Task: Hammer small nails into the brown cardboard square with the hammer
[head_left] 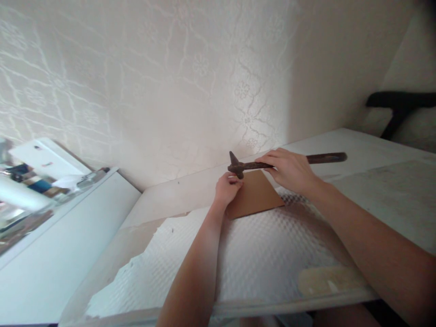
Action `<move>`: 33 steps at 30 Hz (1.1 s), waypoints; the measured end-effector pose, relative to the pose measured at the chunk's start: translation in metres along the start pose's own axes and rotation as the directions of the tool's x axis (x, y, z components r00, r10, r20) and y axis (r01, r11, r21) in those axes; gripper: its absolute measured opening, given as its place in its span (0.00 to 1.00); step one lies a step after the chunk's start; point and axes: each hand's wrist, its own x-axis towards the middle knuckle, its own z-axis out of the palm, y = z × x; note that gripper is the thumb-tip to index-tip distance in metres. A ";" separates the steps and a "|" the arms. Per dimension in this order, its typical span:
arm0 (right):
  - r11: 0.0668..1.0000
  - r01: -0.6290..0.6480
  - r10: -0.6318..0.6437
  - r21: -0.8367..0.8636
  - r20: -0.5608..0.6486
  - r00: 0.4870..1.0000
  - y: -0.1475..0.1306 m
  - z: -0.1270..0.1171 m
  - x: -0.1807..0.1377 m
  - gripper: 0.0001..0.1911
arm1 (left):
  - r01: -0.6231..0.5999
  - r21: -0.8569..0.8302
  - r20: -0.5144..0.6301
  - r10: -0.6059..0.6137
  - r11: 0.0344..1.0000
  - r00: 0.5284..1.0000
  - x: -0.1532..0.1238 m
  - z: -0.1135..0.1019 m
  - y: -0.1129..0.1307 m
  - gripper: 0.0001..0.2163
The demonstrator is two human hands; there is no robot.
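My right hand [284, 168] is wrapped around the dark wooden handle of a hammer [250, 165], gripping it partway along so the butt sticks out to the right. The hammer's head hangs right over the fingertips of my left hand [227, 187]. Those fingers are pinched together at the far left corner of a flat brown board [254, 195]; whatever they hold, if anything, is hidden or too small to see. The board lies on a white, quilted-looking sheet [184, 254] with a ragged left edge.
The table [347, 150] stands against a patterned wall. At left, a white cabinet [64, 254] carries a white box [47, 159] and clutter. Small dark specks lie on the table and sheet to the left of my hands. A black armrest [402, 100] shows at far right.
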 end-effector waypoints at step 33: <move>1.000 -0.019 0.019 -0.012 0.021 1.000 -0.001 -0.003 0.001 0.15 | 0.009 -0.020 -0.006 -0.009 1.000 1.000 0.000 0.000 -0.001 0.09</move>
